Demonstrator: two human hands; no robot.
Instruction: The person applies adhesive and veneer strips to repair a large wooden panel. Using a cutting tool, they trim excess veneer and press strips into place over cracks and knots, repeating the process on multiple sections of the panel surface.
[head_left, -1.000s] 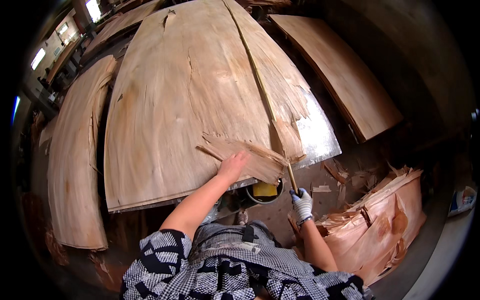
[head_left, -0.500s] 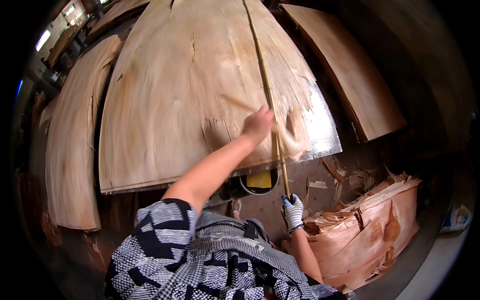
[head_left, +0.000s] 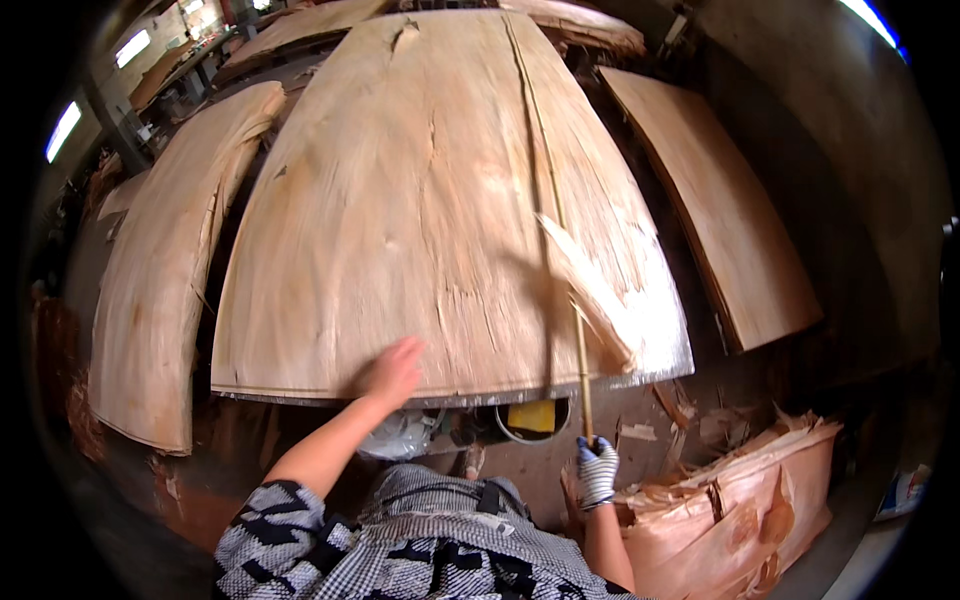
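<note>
A large pale wood veneer sheet [head_left: 340,250] spreads out before me, with cracks and a ragged right side. My right hand [head_left: 598,472], in a striped glove, is closed round the near end of a long thin bamboo pole [head_left: 583,385]. The pole runs away from me over the veneer. Bare and somewhat blurred, my left hand [head_left: 393,372] is over the sheet's near edge, fingers stretched out and holding nothing. A loose torn veneer strip [head_left: 590,290] crosses the pole; whether it lies down or is in the air, I cannot tell. Shiny metal [head_left: 665,330] shows at the right corner.
Veneer stacks flank the sheet at left [head_left: 150,300] and right [head_left: 720,200]. Below the near edge stand a bucket with something yellow [head_left: 532,416] and a clear plastic bag [head_left: 400,436]. A bundle of reddish veneer scraps [head_left: 740,510] sits at my right; more scraps litter the floor.
My left hand has swung from beside the pole back left to the near edge. The torn strip near it is now apart from the hand. My right hand keeps its grip; the view has shifted.
</note>
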